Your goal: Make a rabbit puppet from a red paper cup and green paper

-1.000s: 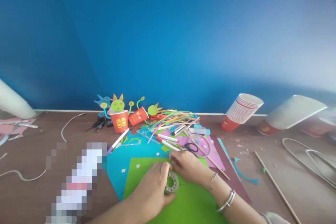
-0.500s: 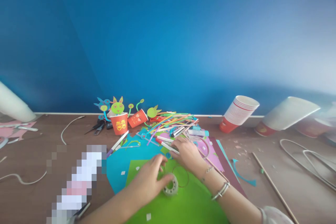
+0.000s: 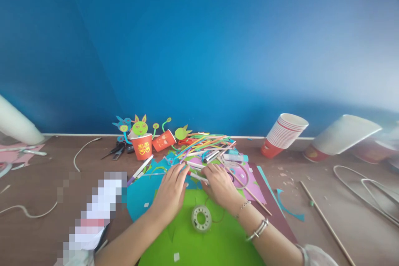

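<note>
A white marker pen (image 3: 195, 176) with a red cap lies between my two hands, above the far edge of a green paper sheet (image 3: 187, 243). My left hand (image 3: 172, 191) has its fingers closed at the red cap end. Around the white barrel, my right hand (image 3: 220, 187) is closed; its fingers hide part of the pen. On the green sheet, nearer to me, rests a tape roll (image 3: 193, 221) that neither hand touches. A drawn circle partly shows beside the roll.
Behind the hands lies a pile of coloured strips (image 3: 208, 143). A red paper cup (image 3: 141, 149) with a green cat figure stands at the back left. Stacked cups (image 3: 285, 133) lean at the right, and a thin wooden stick (image 3: 327, 222) lies before them.
My left hand has left the tape roll and moved up to the pen's red cap. The pen has shifted slightly in my right hand, and the roll now lies free.
</note>
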`<state>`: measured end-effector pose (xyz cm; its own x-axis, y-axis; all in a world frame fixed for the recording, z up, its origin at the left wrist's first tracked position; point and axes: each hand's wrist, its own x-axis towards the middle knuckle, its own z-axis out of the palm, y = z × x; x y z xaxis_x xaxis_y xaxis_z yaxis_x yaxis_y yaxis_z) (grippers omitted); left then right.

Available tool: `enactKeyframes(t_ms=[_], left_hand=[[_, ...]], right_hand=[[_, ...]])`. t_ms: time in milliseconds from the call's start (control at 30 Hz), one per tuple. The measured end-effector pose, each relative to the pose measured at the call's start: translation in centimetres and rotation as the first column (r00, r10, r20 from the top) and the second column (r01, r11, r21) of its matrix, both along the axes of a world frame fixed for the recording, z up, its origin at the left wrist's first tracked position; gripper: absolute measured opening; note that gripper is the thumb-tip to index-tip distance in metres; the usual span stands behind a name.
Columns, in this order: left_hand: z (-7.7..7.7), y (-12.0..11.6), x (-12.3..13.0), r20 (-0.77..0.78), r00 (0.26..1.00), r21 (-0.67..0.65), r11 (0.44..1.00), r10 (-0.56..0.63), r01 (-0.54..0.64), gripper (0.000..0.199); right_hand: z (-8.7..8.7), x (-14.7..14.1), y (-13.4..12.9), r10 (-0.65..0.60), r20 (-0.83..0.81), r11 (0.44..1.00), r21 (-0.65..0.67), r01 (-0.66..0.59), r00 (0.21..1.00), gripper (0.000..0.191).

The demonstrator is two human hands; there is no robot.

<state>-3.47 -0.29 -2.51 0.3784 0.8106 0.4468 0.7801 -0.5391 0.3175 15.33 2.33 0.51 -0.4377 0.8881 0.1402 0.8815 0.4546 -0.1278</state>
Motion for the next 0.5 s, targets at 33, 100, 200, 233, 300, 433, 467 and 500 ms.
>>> enactKeyframes(t_ms=[33,100,200,233,300,433,467,500], left_hand=[[-0.1,0.0,-0.1,0.000,1.000,-0.001,1.000,0.012,-0.012,0.042],[0.0,0.0,-0.2,-0.007,1.000,-0.001,1.000,0.026,-0.026,0.039],[0.2,0.0,-0.2,-0.035,0.999,0.017,1.000,0.015,-0.014,0.038],[0.3,0.0,-0.1,-0.045,0.999,0.024,1.000,0.011,-0.010,0.037],[0.7,0.0,0.1,-0.065,0.998,0.018,1.000,-0.001,0.002,0.034],[1.7,-0.4,0.3,-0.069,0.996,-0.105,0.993,-0.058,0.050,0.030],[2.0,-0.6,0.2,-0.053,0.996,-0.142,0.988,-0.073,0.065,0.031],[2.2,-0.8,0.2,-0.033,0.996,-0.171,0.982,-0.086,0.079,0.030]], right_hand=[[-0.2,0.0,0.1,-0.007,0.005,1.000,-0.001,0.007,1.000,0.012],[-0.2,0.1,0.3,0.000,0.002,1.000,0.007,0.000,1.000,0.010],[0.4,0.1,0.0,0.043,-0.073,0.999,0.032,-0.041,0.996,0.011],[0.9,0.0,-0.2,0.068,-0.119,0.997,0.037,-0.064,0.991,0.012],[1.8,0.0,-0.8,0.120,-0.247,0.993,0.034,-0.115,0.962,0.011],[3.5,-0.2,-1.5,0.029,-0.627,0.978,-0.144,-0.153,0.778,0.006],[3.7,-0.2,-1.6,-0.042,-0.712,0.962,-0.219,-0.165,0.701,0.006],[3.8,-0.3,-1.6,-0.114,-0.776,0.941,-0.284,-0.183,0.621,0.008]])
